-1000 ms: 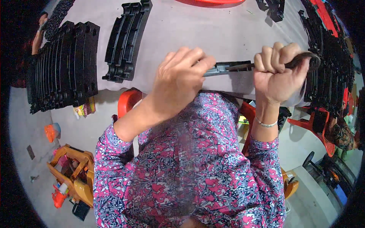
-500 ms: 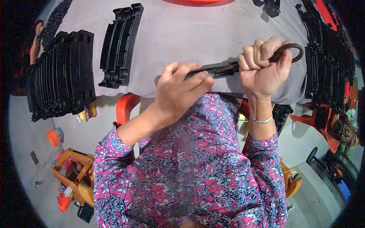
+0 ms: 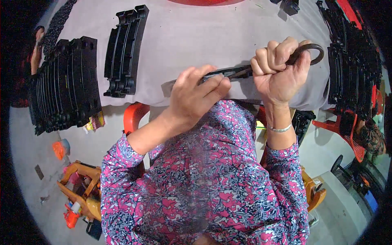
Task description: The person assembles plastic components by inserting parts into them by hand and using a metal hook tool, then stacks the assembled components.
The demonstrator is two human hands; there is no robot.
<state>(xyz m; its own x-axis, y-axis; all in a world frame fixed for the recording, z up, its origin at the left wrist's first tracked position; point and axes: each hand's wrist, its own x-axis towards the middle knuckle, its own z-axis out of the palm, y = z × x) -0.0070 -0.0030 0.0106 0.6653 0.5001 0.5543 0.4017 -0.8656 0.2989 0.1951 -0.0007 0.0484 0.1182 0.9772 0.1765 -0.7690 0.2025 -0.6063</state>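
Observation:
At the table's near edge, my left hand point(image 3: 196, 96) is closed over a long black plastic part point(image 3: 241, 70) and presses it down, its fingers covering much of the part. My right hand point(image 3: 281, 71) is wrapped in a fist round a pair of dark metal scissors point(image 3: 317, 50). One big loop of their handle sticks out past the thumb, while the blade side points left along the black part, towards my left fingertips. Whether the blades are apart or together cannot be made out.
A curved, ribbed black plastic piece point(image 3: 125, 51) lies left on the pale tablecloth point(image 3: 192, 36). Stacks of similar black pieces stand at the left edge point(image 3: 67, 83) and right edge point(image 3: 353, 73). A red rounded object point(image 3: 208, 2) sits at the far edge. Red chairs point(image 3: 341, 126) stand below.
Both hands keep their grips. The right hand and scissors have shifted slightly left and up, and the whole view has tilted a little.

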